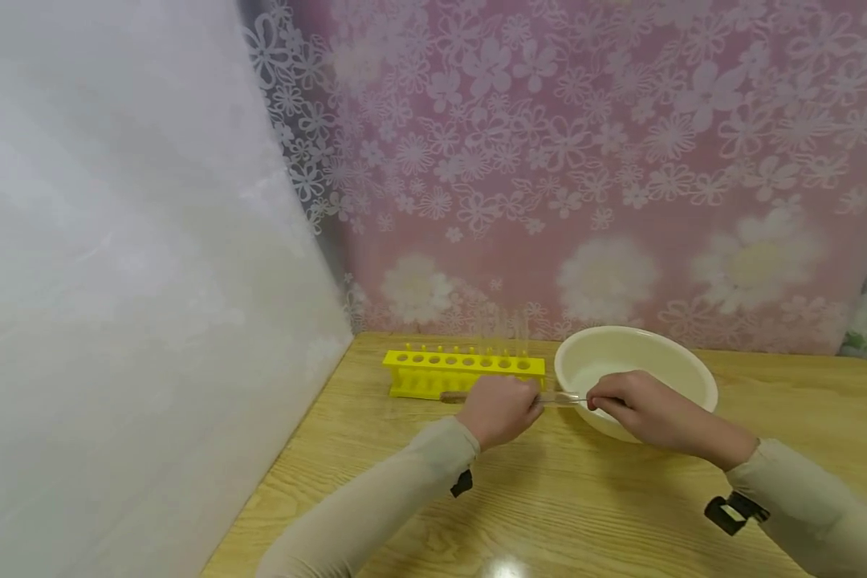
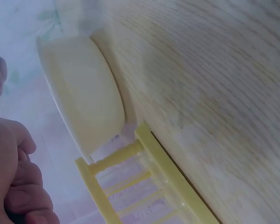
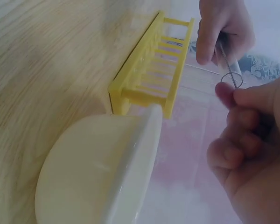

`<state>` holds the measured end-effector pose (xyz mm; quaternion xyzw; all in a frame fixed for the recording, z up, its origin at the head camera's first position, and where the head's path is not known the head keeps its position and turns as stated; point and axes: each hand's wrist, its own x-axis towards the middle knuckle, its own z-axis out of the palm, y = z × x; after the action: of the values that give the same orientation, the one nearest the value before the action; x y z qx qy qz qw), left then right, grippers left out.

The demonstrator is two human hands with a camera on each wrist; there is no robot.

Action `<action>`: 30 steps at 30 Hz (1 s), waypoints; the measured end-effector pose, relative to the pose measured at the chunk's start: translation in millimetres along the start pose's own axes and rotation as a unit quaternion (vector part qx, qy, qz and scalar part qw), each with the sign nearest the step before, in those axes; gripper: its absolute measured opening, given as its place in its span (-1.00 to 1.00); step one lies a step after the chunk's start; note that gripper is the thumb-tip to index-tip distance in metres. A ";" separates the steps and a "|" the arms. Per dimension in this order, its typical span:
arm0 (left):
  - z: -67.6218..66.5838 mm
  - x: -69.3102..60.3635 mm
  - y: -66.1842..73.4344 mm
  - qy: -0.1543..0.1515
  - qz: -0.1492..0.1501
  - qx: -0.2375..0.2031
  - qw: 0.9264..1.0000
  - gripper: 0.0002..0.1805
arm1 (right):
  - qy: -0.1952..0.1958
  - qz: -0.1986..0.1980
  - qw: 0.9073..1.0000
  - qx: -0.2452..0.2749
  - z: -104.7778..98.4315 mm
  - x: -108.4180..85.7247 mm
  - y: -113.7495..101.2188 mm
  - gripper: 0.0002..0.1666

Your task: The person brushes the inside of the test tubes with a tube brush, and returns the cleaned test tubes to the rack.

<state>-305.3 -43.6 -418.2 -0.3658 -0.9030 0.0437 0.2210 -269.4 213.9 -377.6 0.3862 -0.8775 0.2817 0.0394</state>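
The left hand [image 1: 502,411] curls its grip round a glass tube [image 1: 559,397], whose end pokes out toward the right hand [image 1: 643,409]. That hand pinches the thin wire of a brush [image 3: 227,59]. The tube is likely light, hard, slippery and easy to break, so hold its middle gently. Below, a bowl [image 1: 708,393] and yellow rack [image 1: 462,369] sit on the surface [image 1: 332,466].

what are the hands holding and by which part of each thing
The left hand grips a clear tube around its middle; the right hand pinches a brush by the end of its twisted wire handle.
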 end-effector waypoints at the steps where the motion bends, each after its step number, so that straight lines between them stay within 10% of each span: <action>1: 0.6 0.2 0.4 0.003 0.001 -0.001 1.000 -0.64 | -0.002 0.007 1.000 0.003 1.7 1.4 -1.2 -0.78; 22: 10.4 -16.0 -8.4 0.020 0.050 0.021 0.998 -0.73 | -0.065 -0.028 0.997 0.029 1.3 -9.4 -1.4 -0.60; 30: 17.7 -27.2 -30.3 -0.015 -0.032 0.038 0.999 -0.73 | -0.012 -0.035 0.999 -0.019 -24.5 -43.8 14.4 -0.59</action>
<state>-315.1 -82.7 -436.8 -0.3278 -0.9150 0.0762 0.2227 -252.6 263.2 -376.4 0.4192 -0.8690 0.2588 0.0458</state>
